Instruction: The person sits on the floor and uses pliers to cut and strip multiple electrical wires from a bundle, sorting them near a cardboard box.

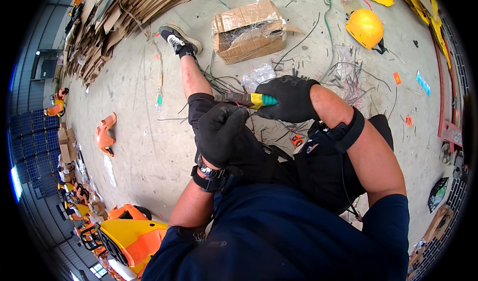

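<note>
Concrete floor (149,146), littered with wire offcuts. Flattened cardboard stack (124,12) along its far left edge; torn cardboard box (247,31) farther out, yellow helmet (366,28) toward the far right corner. Left hand (221,131), black-gloved, fingers curled shut around dark wires. Right hand (290,99), gloved too, fingers clamped on the yellow-and-teal handled tool (259,100), held above the lap, between both hands.
</note>
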The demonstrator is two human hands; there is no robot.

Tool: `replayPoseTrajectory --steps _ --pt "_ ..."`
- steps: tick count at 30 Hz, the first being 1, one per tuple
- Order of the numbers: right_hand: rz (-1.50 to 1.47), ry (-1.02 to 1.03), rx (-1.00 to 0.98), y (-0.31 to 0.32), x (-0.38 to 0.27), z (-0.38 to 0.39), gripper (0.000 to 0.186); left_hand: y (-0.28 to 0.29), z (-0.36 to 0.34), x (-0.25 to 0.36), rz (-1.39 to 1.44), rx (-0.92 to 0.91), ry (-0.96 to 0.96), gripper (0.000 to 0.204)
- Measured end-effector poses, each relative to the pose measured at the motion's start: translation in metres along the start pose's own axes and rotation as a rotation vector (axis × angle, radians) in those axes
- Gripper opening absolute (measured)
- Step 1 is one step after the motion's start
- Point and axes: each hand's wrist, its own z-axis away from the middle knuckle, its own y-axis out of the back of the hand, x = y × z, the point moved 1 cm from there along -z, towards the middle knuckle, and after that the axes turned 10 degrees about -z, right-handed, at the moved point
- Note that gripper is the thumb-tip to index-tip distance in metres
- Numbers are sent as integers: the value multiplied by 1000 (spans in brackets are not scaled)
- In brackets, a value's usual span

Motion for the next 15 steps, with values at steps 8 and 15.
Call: replayPoseTrajectory --steps 8,15 --pt "50 -77 21 4 -6 6 34 2 0 -1 31 30 25 11" --pt "75 -24 95 -1 -5 3 33 2 2 -2 -36 99 -12 10"
